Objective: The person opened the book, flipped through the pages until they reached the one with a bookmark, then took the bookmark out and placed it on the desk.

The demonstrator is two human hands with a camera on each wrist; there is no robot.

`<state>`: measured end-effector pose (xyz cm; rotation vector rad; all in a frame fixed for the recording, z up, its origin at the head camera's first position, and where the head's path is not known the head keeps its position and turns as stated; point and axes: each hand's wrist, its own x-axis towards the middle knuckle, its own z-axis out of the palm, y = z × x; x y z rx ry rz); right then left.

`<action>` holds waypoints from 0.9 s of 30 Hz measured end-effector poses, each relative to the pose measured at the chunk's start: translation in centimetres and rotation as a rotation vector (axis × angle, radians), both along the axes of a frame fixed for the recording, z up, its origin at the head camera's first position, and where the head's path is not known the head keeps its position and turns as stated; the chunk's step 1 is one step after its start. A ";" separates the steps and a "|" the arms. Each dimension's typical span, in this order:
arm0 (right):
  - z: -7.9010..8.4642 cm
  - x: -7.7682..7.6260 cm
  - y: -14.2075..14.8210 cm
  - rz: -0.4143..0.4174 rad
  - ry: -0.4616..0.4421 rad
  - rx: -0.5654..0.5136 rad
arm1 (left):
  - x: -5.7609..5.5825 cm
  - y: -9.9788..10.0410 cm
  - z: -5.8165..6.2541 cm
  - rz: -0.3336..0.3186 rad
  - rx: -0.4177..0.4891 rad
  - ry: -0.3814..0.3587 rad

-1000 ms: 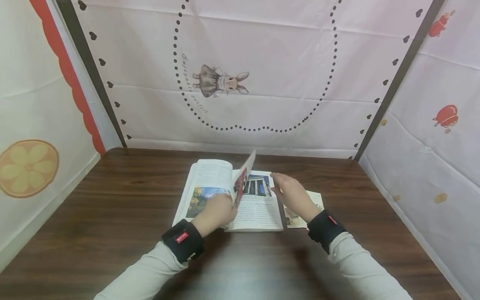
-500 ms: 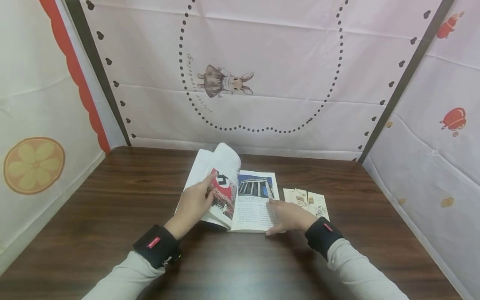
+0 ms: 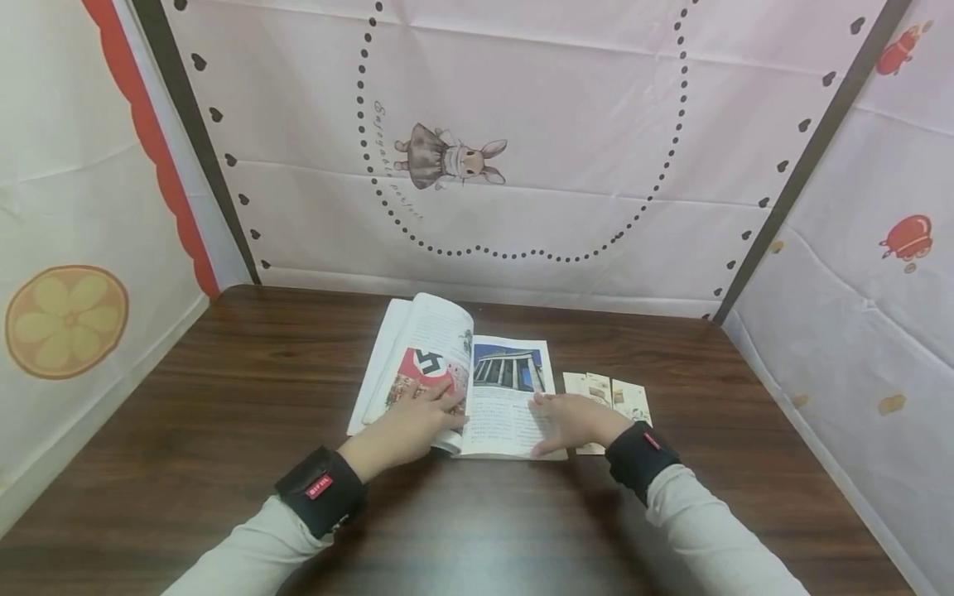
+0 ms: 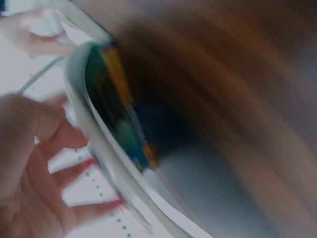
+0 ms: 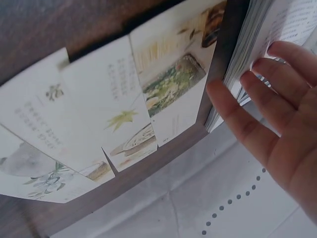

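Observation:
An open book (image 3: 509, 422) lies on the table, its right page showing a photo of a columned building. The left-hand pages (image 3: 440, 319) bulge up in a curve and bear a red picture. My left hand (image 3: 406, 426) rests on the lower part of these pages with spread fingers. In the left wrist view, motion blurs the left hand (image 4: 34, 163) beside the curved pages. On the right page's outer edge lies my right hand (image 3: 577, 420), its fingers extended. The right wrist view shows the right hand (image 5: 282, 109) beside the book's page edges.
Several illustrated cards (image 5: 94, 99) lie overlapping just right of the book, partly behind the right hand in the head view. The brown wooden table (image 3: 246, 397) meets a printed cloth wall (image 3: 559, 149) at the back, with more cloth at both sides.
A raised leaf has gone over to the left. My left hand swung left with it, then slid down onto the page. My right hand came down onto the right page and stayed there.

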<state>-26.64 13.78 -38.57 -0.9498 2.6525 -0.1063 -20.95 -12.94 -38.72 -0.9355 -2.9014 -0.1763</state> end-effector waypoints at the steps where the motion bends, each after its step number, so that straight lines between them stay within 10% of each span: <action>1: 0.1 -0.1 -0.1 0.006 0.000 0.010 | 0.1 0.3 0.1 0.013 0.014 -0.032; 13: 0.3 0.4 0.4 0.076 0.142 -0.066 | 0.4 1.8 0.6 0.175 0.133 -0.085; 27: 2.6 0.9 -0.1 0.229 0.680 -0.382 | 0.4 4.7 0.5 0.310 0.084 -0.075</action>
